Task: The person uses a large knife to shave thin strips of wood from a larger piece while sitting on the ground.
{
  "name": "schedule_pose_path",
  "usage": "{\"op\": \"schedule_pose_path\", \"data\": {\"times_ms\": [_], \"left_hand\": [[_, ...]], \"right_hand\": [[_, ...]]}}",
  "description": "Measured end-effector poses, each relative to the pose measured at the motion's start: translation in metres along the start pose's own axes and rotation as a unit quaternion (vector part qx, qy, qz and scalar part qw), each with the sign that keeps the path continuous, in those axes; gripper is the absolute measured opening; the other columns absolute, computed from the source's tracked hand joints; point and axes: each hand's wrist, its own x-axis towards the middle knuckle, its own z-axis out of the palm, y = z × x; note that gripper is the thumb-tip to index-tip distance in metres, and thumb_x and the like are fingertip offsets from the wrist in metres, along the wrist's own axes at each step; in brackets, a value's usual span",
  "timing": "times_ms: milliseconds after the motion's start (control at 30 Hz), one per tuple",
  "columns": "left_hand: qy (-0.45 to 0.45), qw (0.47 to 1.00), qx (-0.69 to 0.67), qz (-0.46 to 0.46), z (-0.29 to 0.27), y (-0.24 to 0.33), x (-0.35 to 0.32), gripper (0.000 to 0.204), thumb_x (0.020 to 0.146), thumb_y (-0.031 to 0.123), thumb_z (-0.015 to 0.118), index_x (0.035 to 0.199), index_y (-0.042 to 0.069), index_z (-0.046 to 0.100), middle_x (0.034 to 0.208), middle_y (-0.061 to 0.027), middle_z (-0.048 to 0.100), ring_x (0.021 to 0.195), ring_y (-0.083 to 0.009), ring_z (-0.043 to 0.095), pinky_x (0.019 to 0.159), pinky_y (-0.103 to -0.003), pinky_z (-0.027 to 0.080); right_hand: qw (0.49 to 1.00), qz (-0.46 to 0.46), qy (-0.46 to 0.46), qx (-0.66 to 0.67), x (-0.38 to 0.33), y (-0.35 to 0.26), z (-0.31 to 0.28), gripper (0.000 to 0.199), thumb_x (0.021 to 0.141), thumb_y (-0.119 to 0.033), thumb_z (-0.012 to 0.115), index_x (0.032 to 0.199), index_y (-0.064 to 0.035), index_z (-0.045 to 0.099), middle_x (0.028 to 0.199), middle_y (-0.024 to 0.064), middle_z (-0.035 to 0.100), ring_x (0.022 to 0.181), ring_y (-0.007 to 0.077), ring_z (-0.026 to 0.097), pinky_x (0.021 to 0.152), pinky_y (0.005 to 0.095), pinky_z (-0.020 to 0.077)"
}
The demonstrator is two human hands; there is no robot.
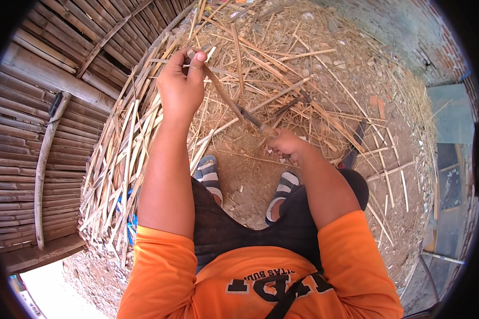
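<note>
My left hand (184, 80), raised at the upper left, pinches the end of a bamboo strip (222, 90) between thumb and fingers. The strip slants down toward my right hand (287, 144), which is closed around the handle of a knife (249, 116). The knife's dark blade points up and left and lies against the lower part of the strip. Whether the edge is biting into the bamboo is too small to tell. My right fingers partly hide the handle.
Many split bamboo strips (123, 154) are heaped on the left, beside a slatted bamboo wall (42, 138). More slivers (324, 119) litter the dirt ground ahead. My sandalled feet (210, 173) are below my hands. A rough wall (396, 40) stands at the far right.
</note>
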Motion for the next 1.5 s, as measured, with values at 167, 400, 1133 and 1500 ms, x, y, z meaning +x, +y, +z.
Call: {"op": "schedule_pose_path", "data": {"times_ms": [167, 400, 1133, 1500], "left_hand": [[-0.025, 0.999, 0.004, 0.03, 0.012, 0.009, -0.004, 0.022, 0.099, 0.023, 0.067, 0.105, 0.002, 0.07, 0.085, -0.0022, 0.071, 0.072, -0.0061, 0.062, 0.066, -0.023, 0.05], [0.032, 0.989, 0.085, 0.114, 0.014, 0.021, -0.019, 0.022, 0.095, 0.023, 0.072, 0.102, 0.002, 0.071, 0.075, -0.0077, 0.069, 0.069, -0.0128, 0.066, 0.064, -0.029, 0.052], [0.052, 0.994, 0.085, 0.045, -0.014, 0.016, -0.003, 0.021, 0.094, 0.025, 0.071, 0.102, 0.005, 0.073, 0.079, -0.0079, 0.072, 0.068, -0.0144, 0.068, 0.064, -0.029, 0.051], [0.025, 0.998, 0.051, 0.032, -0.018, -0.001, 0.009, 0.025, 0.096, 0.028, 0.071, 0.106, 0.005, 0.072, 0.082, -0.0027, 0.071, 0.068, -0.0076, 0.06, 0.062, -0.025, 0.049]], "right_hand": [[0.992, 0.057, -0.046, 0.107, -0.004, 0.004, -0.013, 0.036, 0.082, -0.006, 0.071, 0.116, -0.0027, 0.06, 0.075, 0.0052, 0.06, 0.053, 0.0124, 0.048, 0.049, 0.0309, 0.043], [0.913, -0.113, 0.14, -0.365, -0.023, -0.022, -0.001, 0.035, 0.084, -0.024, 0.074, 0.111, -0.0028, 0.064, 0.092, 0.0162, 0.07, 0.081, 0.0308, 0.068, 0.071, 0.0423, 0.0545], [0.848, -0.139, 0.2, -0.471, -0.009, -0.039, 0.067, 0.027, 0.085, -0.008, 0.059, 0.111, 0.0011, 0.06, 0.105, 0.0259, 0.07, 0.098, 0.0405, 0.069, 0.085, 0.0488, 0.056], [0.95, -0.112, 0.046, -0.287, 0.019, -0.04, 0.023, 0.048, 0.08, -0.014, 0.066, 0.123, 0.0048, 0.059, 0.097, 0.0237, 0.069, 0.079, 0.0306, 0.07, 0.069, 0.0414, 0.0554]]}}
